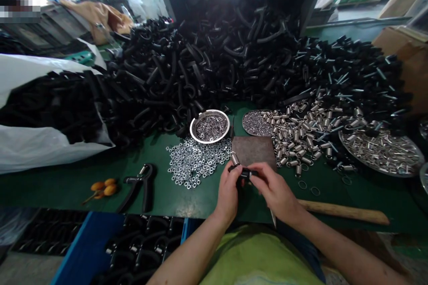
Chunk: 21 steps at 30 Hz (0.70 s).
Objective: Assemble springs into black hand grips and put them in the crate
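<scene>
My left hand (229,191) is closed around a small black plastic part (245,173), near the front edge of the green table. A metal coil spring (235,159) sticks up at its fingertips; whether it is joined to the part cannot be made out. The fingers of my right hand (276,189) pinch the right end of the same part. Just beyond both hands lies a flat metal block (253,149). A pale pointed piece (273,217) shows under my right hand, the rest of it hidden.
Behind stands a big heap of black plastic handles (187,71). Around the block are loose nuts (197,164), a bowl of small metal parts (227,127), springs (297,136) and a tray of pins (411,160). A wooden handle (347,212), a hand grip (147,187) and orange fruit (109,190) lie nearer.
</scene>
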{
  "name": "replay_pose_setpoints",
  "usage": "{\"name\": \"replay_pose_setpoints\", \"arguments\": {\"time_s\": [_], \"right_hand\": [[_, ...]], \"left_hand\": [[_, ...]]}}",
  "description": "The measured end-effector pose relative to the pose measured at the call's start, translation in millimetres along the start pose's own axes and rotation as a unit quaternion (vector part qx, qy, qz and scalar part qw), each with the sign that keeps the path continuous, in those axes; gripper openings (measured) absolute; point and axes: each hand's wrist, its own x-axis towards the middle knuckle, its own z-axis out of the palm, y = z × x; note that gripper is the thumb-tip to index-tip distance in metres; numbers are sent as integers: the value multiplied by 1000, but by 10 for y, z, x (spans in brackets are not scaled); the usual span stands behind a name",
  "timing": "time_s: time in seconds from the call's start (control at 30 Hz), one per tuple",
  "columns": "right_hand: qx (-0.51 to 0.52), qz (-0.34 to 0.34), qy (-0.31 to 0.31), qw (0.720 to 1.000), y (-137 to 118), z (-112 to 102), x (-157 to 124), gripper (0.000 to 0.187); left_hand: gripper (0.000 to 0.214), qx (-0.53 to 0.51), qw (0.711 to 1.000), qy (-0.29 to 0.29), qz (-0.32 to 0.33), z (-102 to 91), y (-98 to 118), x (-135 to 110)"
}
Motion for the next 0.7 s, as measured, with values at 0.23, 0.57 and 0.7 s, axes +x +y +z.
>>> {"name": "replay_pose_setpoints", "arguments": {"time_s": [0.23, 0.57, 0.7], "right_hand": [[379, 251, 49, 889, 97, 209, 81, 34], [-409, -94, -38, 907, 57, -138, 1113, 24], [-448, -151, -43, 880, -13, 291, 1752, 21]], "left_hand": [[48, 193, 966, 106, 137, 30, -32, -33], [48, 472, 853, -79, 207, -196, -126, 306], [52, 582, 771, -120, 228, -157, -127, 322]]}}
